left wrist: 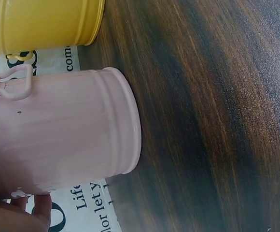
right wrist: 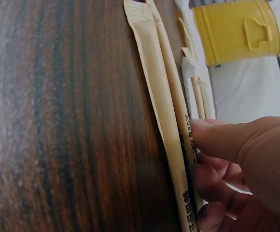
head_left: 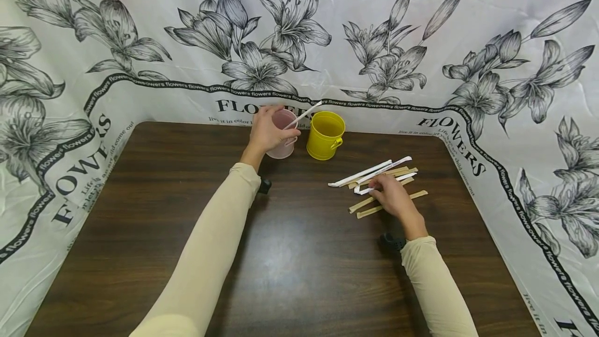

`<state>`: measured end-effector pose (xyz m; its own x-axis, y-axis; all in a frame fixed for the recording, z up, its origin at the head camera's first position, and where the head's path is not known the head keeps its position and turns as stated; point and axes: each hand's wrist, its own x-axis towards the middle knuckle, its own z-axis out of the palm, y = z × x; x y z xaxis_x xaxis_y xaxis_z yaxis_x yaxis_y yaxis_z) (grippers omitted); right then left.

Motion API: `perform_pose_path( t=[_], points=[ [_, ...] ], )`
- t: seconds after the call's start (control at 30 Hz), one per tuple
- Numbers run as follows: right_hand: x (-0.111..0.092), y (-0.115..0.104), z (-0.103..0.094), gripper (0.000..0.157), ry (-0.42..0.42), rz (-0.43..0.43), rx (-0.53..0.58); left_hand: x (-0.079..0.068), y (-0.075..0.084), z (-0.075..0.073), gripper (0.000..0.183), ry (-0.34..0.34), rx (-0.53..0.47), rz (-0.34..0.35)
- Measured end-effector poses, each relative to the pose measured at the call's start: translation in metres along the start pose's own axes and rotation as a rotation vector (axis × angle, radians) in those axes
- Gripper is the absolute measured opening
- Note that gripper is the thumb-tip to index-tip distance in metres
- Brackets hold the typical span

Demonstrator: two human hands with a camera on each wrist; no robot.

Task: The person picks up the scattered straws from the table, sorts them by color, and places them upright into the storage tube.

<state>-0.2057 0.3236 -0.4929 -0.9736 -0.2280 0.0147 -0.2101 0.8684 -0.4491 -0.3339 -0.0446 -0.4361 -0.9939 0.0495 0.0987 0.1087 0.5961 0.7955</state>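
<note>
My left hand (head_left: 268, 133) grips a small pink metal bucket (left wrist: 67, 130) by its rim, at the back of the table. A white straw (head_left: 308, 112) leans out of that bucket toward the right. Over a loose pile at the right, my right hand (head_left: 395, 199) pinches a white paper-wrapped straw (head_left: 362, 191) between thumb and fingers. Brown paper-wrapped straws (right wrist: 157, 82) with dark print lie right beside those fingers. More white wrapped straws (head_left: 357, 173) rest at the back of the pile.
A yellow bucket (head_left: 323, 142) with a small side handle stands upright just right of the pink one. The dark wooden table (head_left: 299, 274) ends at the back against a white cloth (head_left: 388, 118) printed with flowers and lettering.
</note>
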Motion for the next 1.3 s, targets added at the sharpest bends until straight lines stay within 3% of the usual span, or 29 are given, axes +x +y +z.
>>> perform_pose_path(
  t=[0.27, 0.63, 0.8, 1.07, 1.3],
  points=[
    [-0.002, 0.000, 0.000, 0.006, 0.032, -0.061, -0.015, 0.000, -0.001, 0.001, 0.091, 0.001, -0.023, -0.015],
    [-0.001, -0.001, 0.002, 0.006, 0.010, -0.129, -0.009, 0.000, -0.002, 0.002, 0.091, 0.008, -0.021, -0.012],
    [0.000, -0.008, 0.002, 0.005, 0.093, -0.179, 0.017, 0.001, -0.003, 0.003, 0.091, 0.005, -0.019, -0.021],
    [0.002, -0.041, -0.022, 0.011, 0.308, -0.212, 0.217, 0.000, -0.001, 0.000, 0.092, 0.011, -0.013, -0.011],
    [-0.001, -0.069, -0.042, 0.018, 0.436, -0.289, 0.378, 0.000, -0.002, 0.002, 0.091, 0.007, -0.006, -0.006]
  ],
)
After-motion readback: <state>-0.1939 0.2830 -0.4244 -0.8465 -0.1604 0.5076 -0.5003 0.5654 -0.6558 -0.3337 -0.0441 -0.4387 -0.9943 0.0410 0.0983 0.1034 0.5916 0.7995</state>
